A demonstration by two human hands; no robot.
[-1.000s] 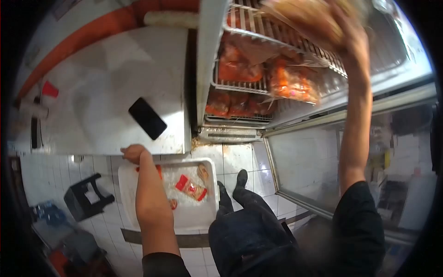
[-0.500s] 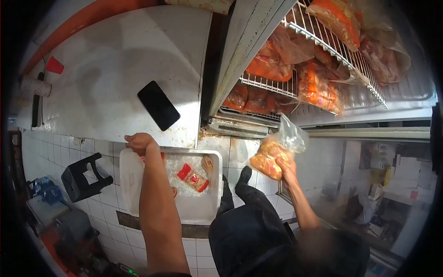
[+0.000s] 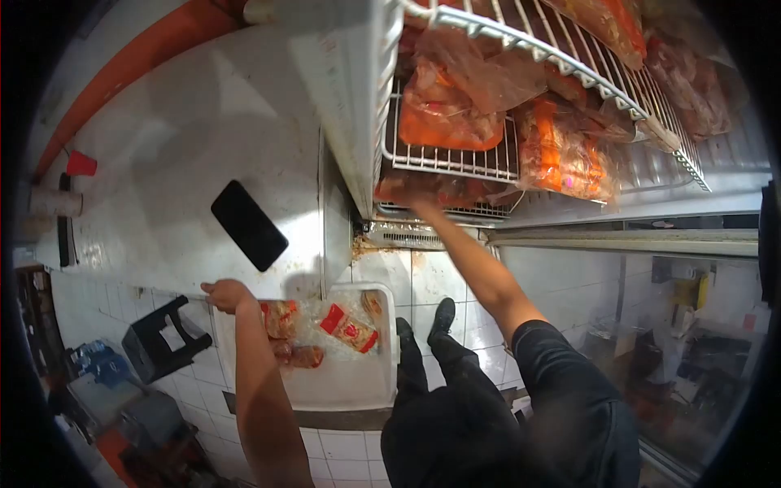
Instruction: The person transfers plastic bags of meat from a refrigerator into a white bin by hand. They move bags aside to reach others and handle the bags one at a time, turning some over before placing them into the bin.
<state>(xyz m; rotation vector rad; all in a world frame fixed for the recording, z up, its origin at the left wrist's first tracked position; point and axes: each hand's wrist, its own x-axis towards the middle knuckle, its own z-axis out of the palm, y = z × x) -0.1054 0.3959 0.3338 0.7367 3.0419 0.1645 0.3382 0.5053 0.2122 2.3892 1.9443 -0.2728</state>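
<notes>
My left hand rests by the front edge of the white table, its fingers partly curled, with what they hold, if anything, hidden. My right hand reaches into the open fridge at its lower shelf, beside reddish bagged packs. Its fingers are blurred and partly hidden under the upper rack. Below my left arm sits a white tub holding a red-and-clear packet and other bagged food.
A black phone lies on the table. Wire racks hold bagged meat above my right arm. The glass door stands open at right. A black stand is at left. My feet are on white tiles.
My right hand has moved up and left into the fridge; the bag of yellowish food it held no longer shows. The view has shifted, and more packs show in the tub.
</notes>
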